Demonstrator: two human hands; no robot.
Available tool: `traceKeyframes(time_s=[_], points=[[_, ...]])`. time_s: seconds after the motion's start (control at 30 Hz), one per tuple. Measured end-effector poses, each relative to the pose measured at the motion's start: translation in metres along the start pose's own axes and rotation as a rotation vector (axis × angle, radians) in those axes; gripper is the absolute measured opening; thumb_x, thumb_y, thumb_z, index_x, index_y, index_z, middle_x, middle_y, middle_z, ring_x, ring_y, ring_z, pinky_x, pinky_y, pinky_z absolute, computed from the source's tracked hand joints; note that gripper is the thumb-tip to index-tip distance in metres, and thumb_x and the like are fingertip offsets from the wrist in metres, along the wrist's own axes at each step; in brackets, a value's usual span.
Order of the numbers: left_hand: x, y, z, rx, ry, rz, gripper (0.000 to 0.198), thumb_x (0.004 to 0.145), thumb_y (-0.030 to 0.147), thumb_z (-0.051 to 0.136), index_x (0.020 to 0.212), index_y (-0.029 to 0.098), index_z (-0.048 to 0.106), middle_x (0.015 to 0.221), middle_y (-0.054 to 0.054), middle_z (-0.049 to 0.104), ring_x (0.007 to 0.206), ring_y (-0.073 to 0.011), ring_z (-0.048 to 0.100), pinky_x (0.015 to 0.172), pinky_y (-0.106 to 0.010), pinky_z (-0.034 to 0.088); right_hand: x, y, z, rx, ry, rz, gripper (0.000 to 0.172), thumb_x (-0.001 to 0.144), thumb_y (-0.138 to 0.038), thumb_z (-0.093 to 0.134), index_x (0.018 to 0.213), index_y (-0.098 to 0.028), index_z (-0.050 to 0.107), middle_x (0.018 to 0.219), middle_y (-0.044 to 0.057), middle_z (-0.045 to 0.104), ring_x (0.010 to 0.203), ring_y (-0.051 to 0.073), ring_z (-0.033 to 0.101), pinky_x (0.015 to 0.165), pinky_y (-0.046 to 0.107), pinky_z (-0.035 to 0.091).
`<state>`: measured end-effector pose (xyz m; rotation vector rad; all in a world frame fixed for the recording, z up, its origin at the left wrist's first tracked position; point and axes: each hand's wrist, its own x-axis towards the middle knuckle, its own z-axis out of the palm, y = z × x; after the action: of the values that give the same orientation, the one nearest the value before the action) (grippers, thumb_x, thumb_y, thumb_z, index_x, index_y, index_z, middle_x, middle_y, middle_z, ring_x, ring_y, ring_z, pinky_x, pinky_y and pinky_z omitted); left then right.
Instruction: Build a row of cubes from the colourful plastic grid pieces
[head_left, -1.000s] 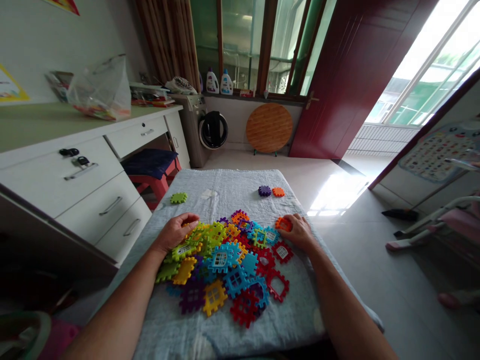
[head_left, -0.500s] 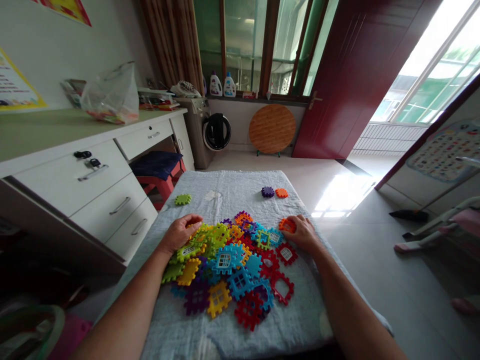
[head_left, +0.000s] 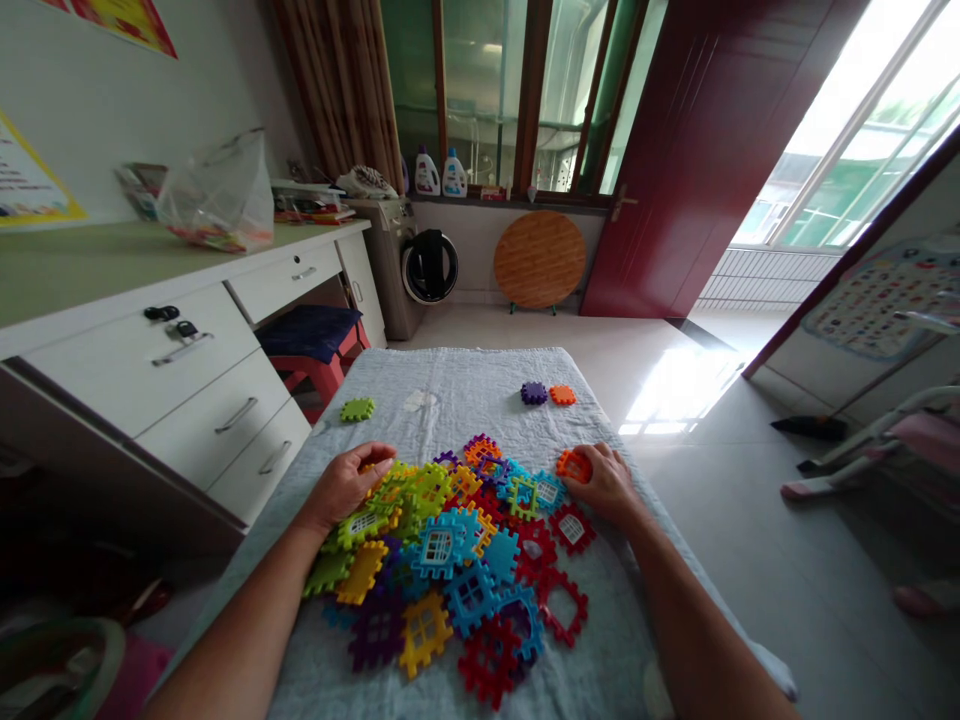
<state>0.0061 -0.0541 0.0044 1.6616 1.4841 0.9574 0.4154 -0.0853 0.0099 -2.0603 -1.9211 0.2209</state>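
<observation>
A pile of colourful plastic interlocking building blocks with toothed edges lies on the cloth-covered table (head_left: 480, 375). At its left edge, my left hand (head_left: 346, 487) rests with loosely curved fingers and a gap between thumb and forefinger, beside yellow-green blocks (head_left: 429, 487). No block shows clearly in it. Right of the pile, my right hand (head_left: 604, 482) has its fingers closed on an orange block (head_left: 574, 465); part of that block is hidden by the fingers. Nearby are a red window block (head_left: 571, 528) and a blue window block (head_left: 439, 547).
Farther back on the cloth lie a green block (head_left: 358, 409), a purple block (head_left: 534, 393) and another orange block (head_left: 563, 395). A white desk (head_left: 187, 370) and a stool (head_left: 311, 333) stand to the left. A red door (head_left: 675, 160) is beyond the table.
The view has shifted slightly, so the pile and both hands sit a little lower in the picture. Both hands stay by the same blocks, the right still at the orange one.
</observation>
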Motion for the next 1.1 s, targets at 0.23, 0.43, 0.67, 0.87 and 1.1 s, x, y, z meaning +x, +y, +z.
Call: traceKeyframes(time_s=[0.23, 0.43, 0.67, 0.87, 1.1], points=[[-0.003, -0.002, 0.000, -0.021, -0.009, -0.010, 0.044, 0.070, 0.054, 0.064, 0.094, 0.018, 0.067, 0.093, -0.007, 0.071, 0.091, -0.0247, 0.066, 0.086, -0.035, 0.051, -0.004, 0.002, -0.001, 0.012, -0.006, -0.006, 0.043, 0.069, -0.044, 0.064, 0.106, -0.023, 0.064, 0.102, 0.006, 0.058, 0.096, 0.024, 0.050, 0.083, 0.033, 0.035], [-0.001, 0.002, 0.001, -0.017, -0.006, -0.022, 0.045, 0.068, 0.056, 0.064, 0.093, 0.019, 0.067, 0.093, -0.007, 0.072, 0.091, -0.0254, 0.065, 0.087, -0.036, 0.051, 0.000, 0.006, 0.003, 0.008, 0.004, -0.004, 0.053, 0.068, -0.047, 0.065, 0.115, -0.023, 0.059, 0.106, 0.006, 0.057, 0.098, 0.024, 0.050, 0.085, 0.033, 0.035], [0.001, 0.005, 0.003, 0.003, -0.013, -0.027, 0.046, 0.067, 0.057, 0.064, 0.093, 0.019, 0.068, 0.091, -0.007, 0.072, 0.088, -0.0251, 0.066, 0.082, -0.033, 0.052, 0.005, 0.010, 0.004, 0.035, -0.004, -0.011, 0.049, 0.068, -0.046, 0.066, 0.111, -0.023, 0.060, 0.104, 0.006, 0.057, 0.097, 0.024, 0.050, 0.085, 0.033, 0.035], [0.002, 0.002, 0.002, 0.010, -0.024, -0.033, 0.048, 0.067, 0.059, 0.064, 0.093, 0.019, 0.068, 0.092, -0.007, 0.072, 0.087, -0.0256, 0.067, 0.081, -0.034, 0.054, 0.005, 0.011, 0.004, 0.068, 0.016, -0.018, 0.045, 0.067, -0.042, 0.066, 0.108, -0.023, 0.061, 0.104, 0.005, 0.057, 0.097, 0.022, 0.050, 0.084, 0.031, 0.035], [0.006, -0.002, 0.002, 0.009, -0.033, -0.025, 0.047, 0.066, 0.058, 0.066, 0.093, 0.019, 0.068, 0.092, -0.006, 0.073, 0.086, -0.0245, 0.067, 0.079, -0.031, 0.054, 0.004, 0.008, 0.003, 0.049, 0.021, 0.006, 0.050, 0.068, -0.045, 0.066, 0.112, -0.024, 0.059, 0.108, 0.005, 0.056, 0.100, 0.024, 0.049, 0.087, 0.033, 0.034]])
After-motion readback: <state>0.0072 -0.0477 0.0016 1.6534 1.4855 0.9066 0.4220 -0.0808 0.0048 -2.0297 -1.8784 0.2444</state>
